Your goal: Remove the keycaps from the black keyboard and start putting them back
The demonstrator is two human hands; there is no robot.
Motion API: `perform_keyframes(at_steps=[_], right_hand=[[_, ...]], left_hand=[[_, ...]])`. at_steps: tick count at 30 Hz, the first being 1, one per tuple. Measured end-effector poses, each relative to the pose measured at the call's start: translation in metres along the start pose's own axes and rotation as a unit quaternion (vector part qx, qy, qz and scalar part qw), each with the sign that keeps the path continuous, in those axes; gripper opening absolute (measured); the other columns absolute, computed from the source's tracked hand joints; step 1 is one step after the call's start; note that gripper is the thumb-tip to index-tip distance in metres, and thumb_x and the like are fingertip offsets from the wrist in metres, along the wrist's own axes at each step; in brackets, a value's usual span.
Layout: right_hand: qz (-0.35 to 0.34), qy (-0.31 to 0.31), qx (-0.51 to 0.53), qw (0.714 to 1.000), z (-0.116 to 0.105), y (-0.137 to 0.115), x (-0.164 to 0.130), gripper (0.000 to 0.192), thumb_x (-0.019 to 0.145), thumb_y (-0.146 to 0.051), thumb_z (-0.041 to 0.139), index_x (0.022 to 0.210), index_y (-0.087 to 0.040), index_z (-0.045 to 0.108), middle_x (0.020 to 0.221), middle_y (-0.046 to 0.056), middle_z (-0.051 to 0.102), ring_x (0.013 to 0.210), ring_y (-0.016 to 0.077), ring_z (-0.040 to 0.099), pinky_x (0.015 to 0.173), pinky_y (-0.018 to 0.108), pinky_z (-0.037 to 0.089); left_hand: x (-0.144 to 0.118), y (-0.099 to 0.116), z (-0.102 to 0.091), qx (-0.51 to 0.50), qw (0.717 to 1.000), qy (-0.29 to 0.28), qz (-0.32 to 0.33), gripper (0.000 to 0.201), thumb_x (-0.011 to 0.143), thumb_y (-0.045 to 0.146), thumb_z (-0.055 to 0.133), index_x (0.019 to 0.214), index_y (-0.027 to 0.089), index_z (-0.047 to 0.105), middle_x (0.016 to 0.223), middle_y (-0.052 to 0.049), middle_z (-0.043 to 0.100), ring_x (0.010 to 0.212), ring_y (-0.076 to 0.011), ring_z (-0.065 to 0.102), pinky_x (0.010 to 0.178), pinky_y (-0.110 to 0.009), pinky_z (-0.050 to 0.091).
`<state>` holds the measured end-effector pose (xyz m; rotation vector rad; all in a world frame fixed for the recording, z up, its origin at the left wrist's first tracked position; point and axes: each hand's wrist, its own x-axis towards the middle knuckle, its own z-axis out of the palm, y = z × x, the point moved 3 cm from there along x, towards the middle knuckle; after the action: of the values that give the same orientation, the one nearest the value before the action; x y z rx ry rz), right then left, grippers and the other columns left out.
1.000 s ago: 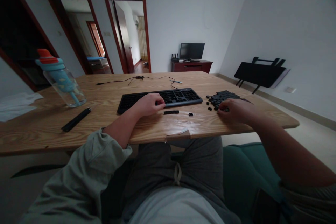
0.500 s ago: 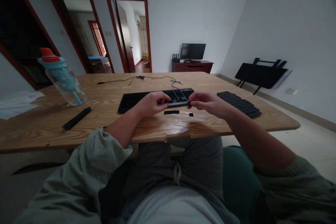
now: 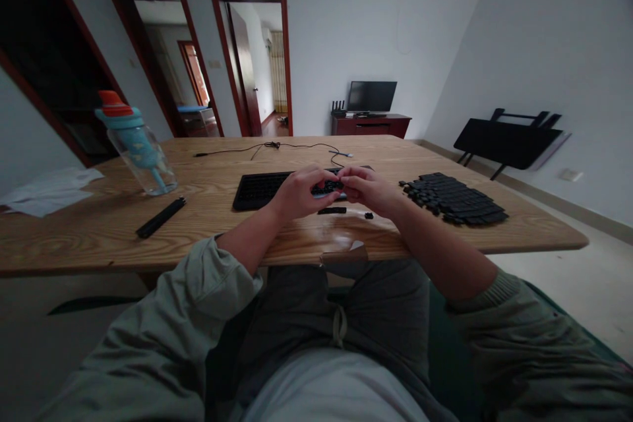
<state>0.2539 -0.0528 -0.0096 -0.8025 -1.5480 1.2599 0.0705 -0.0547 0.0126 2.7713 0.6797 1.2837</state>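
Observation:
A black keyboard lies on the wooden table, its right half largely covered by my hands. Over it, my left hand is curled, thumb and fingers bent inward, its fingertips meeting those of the other hand. My right hand is pinched closed; a small black keycap seems to be in its fingertips, though now mostly hidden. Anything in the left fingers is too small to make out. In front of the keyboard lie a short black strip and a small loose black piece.
Many loose black keycaps lie grouped on the right. To the left are a clear bottle, a dark slim bar and white tissues. A black cable runs behind the keyboard. The table's front edge is close to me.
My right hand has moved left from the keyboard's right end, and its fingertips now meet my left hand's. The view has turned slightly left, showing more of the keycap group.

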Motion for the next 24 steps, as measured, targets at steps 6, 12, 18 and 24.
perform_keyframes(at_steps=[6, 12, 18, 24], right_hand=[[-0.013, 0.007, -0.033, 0.999, -0.001, -0.003, -0.002, 0.037, 0.075, -0.052, 0.077, 0.086, -0.019, 0.063, 0.06, -0.007, 0.045, 0.053, 0.0068, 0.033, 0.05, 0.025, 0.024], [-0.037, 0.014, -0.091, 0.995, 0.001, -0.008, -0.006, 0.04, 0.072, -0.046, 0.081, 0.097, -0.017, 0.072, 0.076, -0.001, 0.063, 0.06, 0.0073, 0.042, 0.054, 0.024, 0.031], [-0.071, 0.029, -0.159, 0.984, 0.005, -0.011, -0.008, 0.039, 0.077, -0.05, 0.075, 0.1, -0.018, 0.076, 0.083, 0.003, 0.07, 0.067, 0.0108, 0.052, 0.061, 0.026, 0.041], [-0.07, 0.023, -0.169, 0.983, 0.001, -0.012, -0.01, 0.042, 0.076, -0.051, 0.076, 0.104, -0.021, 0.078, 0.091, 0.005, 0.074, 0.078, 0.0154, 0.06, 0.068, 0.029, 0.047]], left_hand=[[0.001, 0.001, 0.0, 0.005, 1.0, 0.0, -0.011, 0.019, 0.085, 0.032, 0.07, 0.099, 0.019, 0.068, 0.085, -0.002, 0.064, 0.074, -0.014, 0.057, 0.073, -0.029, 0.046], [0.0, -0.002, -0.001, 0.014, 0.999, -0.002, -0.037, 0.011, 0.088, 0.029, 0.066, 0.091, 0.019, 0.067, 0.081, -0.002, 0.063, 0.075, -0.015, 0.057, 0.072, -0.03, 0.046], [0.001, -0.005, 0.001, 0.006, 0.999, -0.01, -0.033, 0.01, 0.089, 0.028, 0.065, 0.086, 0.018, 0.067, 0.082, -0.003, 0.064, 0.077, -0.0159, 0.059, 0.075, -0.031, 0.046], [0.001, -0.006, 0.003, -0.003, 0.999, -0.023, -0.038, 0.011, 0.088, 0.029, 0.066, 0.087, 0.018, 0.068, 0.084, -0.004, 0.065, 0.079, -0.0167, 0.06, 0.077, -0.031, 0.047]])
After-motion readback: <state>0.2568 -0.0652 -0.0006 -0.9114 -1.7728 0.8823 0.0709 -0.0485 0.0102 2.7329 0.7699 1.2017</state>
